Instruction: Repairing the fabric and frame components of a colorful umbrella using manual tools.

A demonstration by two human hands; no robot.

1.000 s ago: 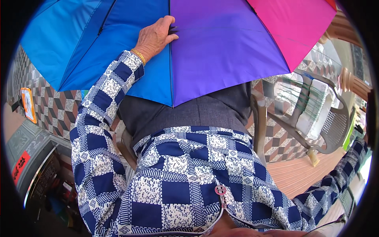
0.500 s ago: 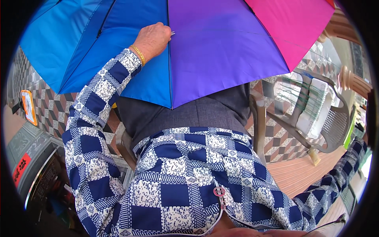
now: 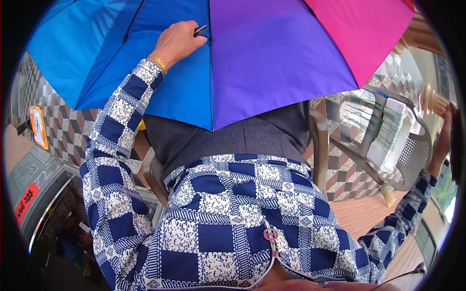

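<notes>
An open umbrella with blue, purple [image 3: 276, 63] and pink panels lies over my lap, its dark ribs and seams showing. My left hand [image 3: 177, 42], with a gold bracelet at the wrist, is over a blue panel beside the rib between blue and purple. Its fingers are closed on a small slim metal tool [image 3: 200, 30], silver and dark, whose exact kind I cannot make out. At the far right edge, my right hand [image 3: 446, 128] is raised above the chair; its fingers are mostly hidden by the dark rim.
To my right stands a brown plastic chair [image 3: 415, 157] holding a white foam block [image 3: 386, 138] with several green threads. Armrests [image 3: 319, 150] flank me. An orange-edged item [image 3: 38, 127] is on the patterned tile floor at left, near a dark cabinet [image 3: 58, 228] with a red label.
My left hand has shifted slightly left and up from the rib, and the metal tool now shows more. My right forearm has risen, bringing the right hand into view at the edge.
</notes>
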